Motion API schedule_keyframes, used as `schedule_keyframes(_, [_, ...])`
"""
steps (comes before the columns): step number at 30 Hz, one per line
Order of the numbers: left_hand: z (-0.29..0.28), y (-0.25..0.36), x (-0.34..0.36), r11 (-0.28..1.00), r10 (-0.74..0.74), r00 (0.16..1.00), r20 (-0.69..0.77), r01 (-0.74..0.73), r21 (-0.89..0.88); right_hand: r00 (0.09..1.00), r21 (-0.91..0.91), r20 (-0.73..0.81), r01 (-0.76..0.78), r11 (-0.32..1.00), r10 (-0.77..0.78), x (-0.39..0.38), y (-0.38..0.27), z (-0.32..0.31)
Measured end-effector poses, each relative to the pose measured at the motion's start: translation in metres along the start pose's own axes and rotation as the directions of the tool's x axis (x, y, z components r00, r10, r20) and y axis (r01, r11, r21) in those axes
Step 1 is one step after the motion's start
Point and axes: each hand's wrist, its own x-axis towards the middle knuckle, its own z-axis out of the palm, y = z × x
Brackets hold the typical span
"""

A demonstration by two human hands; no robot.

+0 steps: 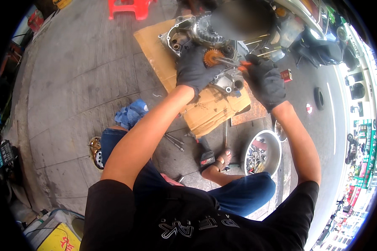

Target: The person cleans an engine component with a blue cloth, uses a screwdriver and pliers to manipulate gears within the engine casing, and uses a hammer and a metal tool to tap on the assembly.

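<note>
A grey metal engine case (230,79) with an orange-brown gear (213,57) and a large toothed clutch basket (206,31) lies ahead of me. My left hand (193,69), in a dark glove, lies against the case beside the gear, its fingers spread, some hidden behind the parts. My right hand (267,81), also gloved, is closed around orange-handled pliers (244,65). Their metal end reaches toward the gear; whether the tips touch it is too small to tell. Under the case is a flattened cardboard sheet (209,113).
A metal basin (275,146) of bolts and small parts stands by my right knee. A cordless power tool (206,152) and long bolts (174,142) lie near my feet. Beside my left leg are a blue rag (131,113) and round parts (95,150). A red stool (132,8) stands farther off.
</note>
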Motion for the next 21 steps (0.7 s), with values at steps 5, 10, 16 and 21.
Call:
schedule_keyframes(5, [0.001, 0.0, 0.002, 0.998, 0.055, 0.996, -0.069, -0.057, -0.025, 0.997, -0.061, 0.043, 0.063, 0.996, -0.06, 0.015, 0.006, 0.001])
schedule_keyframes(10, [-0.006, 0.0, 0.001, 0.998, 0.055, 0.996, -0.074, -0.053, 0.028, 0.984, -0.091, 0.058, 0.175, 0.98, -0.171, 0.029, 0.007, -0.006])
schedule_keyframes(16, [-0.004, -0.004, 0.004, 0.997, 0.075, 0.992, -0.1, -0.071, 0.043, 0.982, -0.166, 0.129, 0.157, 0.974, -0.136, 0.035, 0.015, 0.0])
schedule_keyframes(21, [0.003, -0.009, 0.005, 0.997, 0.07, 0.99, -0.121, -0.066, 0.039, 0.957, -0.231, 0.19, 0.262, 0.937, -0.22, 0.037, 0.021, -0.002])
